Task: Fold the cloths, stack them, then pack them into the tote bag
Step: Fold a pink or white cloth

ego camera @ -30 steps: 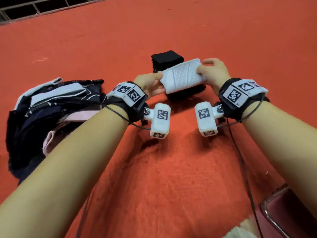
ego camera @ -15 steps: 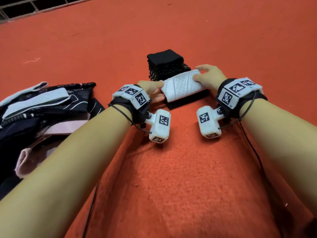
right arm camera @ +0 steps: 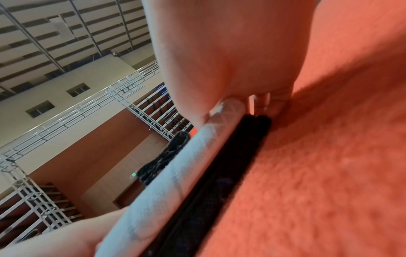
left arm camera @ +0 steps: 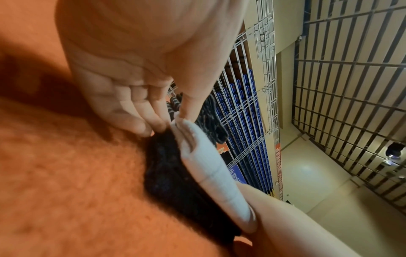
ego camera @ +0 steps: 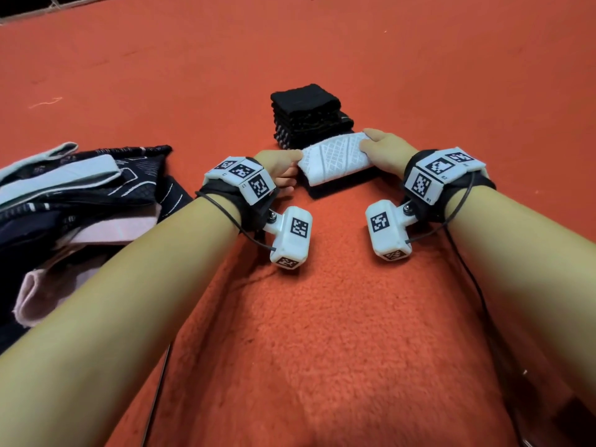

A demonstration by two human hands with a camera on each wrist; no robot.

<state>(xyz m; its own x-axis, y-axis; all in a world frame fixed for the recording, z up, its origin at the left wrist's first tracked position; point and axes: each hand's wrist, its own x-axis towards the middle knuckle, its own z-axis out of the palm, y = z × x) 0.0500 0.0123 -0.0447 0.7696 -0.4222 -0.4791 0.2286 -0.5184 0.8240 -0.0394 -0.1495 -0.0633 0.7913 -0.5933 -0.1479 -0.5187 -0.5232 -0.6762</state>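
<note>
Lowered since a second ago, the white cloth [ego camera: 335, 159] now rests on a low black cloth [ego camera: 338, 185].
Left hand [ego camera: 279, 164] and right hand [ego camera: 385, 150] pinch its ends, before the taller black stack [ego camera: 308, 114].

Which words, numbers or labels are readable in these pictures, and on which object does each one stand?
No text can be read with certainty.
Small print beside the square codes on the left wrist block: too small to read.
Small print beside the square codes on the right wrist block: too small to read.
Characters on the orange banner on the far wall: blurred.
Green sign on the far wall: blurred.
</note>
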